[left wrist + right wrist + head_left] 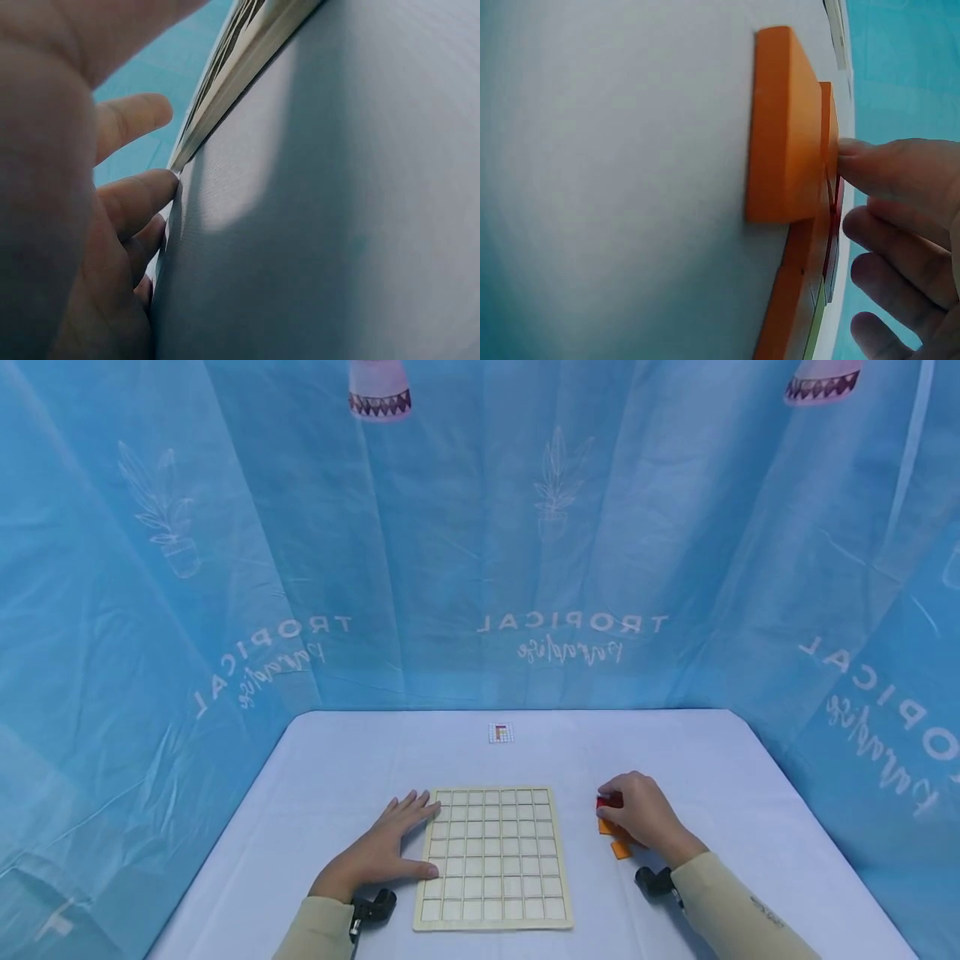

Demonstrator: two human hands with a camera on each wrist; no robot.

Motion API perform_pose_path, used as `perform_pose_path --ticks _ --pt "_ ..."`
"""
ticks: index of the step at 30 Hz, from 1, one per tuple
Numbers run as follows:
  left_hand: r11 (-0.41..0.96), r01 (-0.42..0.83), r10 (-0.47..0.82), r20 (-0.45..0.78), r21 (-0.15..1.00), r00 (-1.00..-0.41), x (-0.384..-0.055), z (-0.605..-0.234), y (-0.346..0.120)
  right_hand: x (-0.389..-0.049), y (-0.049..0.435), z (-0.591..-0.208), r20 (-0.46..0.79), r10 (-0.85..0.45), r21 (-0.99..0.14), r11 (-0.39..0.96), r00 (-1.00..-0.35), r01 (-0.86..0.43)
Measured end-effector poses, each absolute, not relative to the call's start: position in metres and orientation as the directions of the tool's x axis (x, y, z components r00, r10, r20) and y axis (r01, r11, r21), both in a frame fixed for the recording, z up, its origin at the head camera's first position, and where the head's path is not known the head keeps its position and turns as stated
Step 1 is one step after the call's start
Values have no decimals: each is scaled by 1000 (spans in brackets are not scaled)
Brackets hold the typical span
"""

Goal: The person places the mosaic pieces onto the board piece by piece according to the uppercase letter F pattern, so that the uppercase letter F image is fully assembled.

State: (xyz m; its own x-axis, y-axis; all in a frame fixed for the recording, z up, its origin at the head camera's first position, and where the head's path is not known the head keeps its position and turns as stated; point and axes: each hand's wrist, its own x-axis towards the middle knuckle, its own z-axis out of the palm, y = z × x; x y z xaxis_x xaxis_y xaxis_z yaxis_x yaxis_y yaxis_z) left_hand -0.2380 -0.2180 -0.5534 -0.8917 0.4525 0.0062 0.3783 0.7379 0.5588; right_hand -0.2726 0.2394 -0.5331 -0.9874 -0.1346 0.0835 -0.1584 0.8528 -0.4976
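Observation:
A pale square grid board [492,860] lies on the white table. My left hand [386,847] rests at its left side, fingers spread, with thumb and fingertips on its edge. In the left wrist view, fingertips [161,187] are right at the board's corner. Right of the board, my right hand [643,814] bends over a small group of flat tiles, thumb and index finger at either side of a red tile [602,802]. Orange tiles [621,850] lie just below it. The right wrist view shows a thick orange tile [772,127] nearest, with a green-edged tile [815,322] beyond.
A small card [501,732] printed with a coloured grid lies near the back of the table [360,752]. Blue patterned curtains [480,568] enclose the back and both sides. Black wrist cameras [375,907] sit on both wrists.

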Motion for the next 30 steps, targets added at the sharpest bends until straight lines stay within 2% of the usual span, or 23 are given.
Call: perform_pose_path --ticks 15,21,30 --pt "728 381 460 7 570 -888 -236 -550 -216 -273 240 -531 56 -155 -519 839 -986 -162" --pt "733 374 454 1 568 -891 -235 -550 -216 -265 234 -520 112 -111 -632 759 -988 -157" --pt "744 369 447 -4 557 -895 -235 -550 -216 -259 210 -519 242 -86 -721 651 -966 -239"
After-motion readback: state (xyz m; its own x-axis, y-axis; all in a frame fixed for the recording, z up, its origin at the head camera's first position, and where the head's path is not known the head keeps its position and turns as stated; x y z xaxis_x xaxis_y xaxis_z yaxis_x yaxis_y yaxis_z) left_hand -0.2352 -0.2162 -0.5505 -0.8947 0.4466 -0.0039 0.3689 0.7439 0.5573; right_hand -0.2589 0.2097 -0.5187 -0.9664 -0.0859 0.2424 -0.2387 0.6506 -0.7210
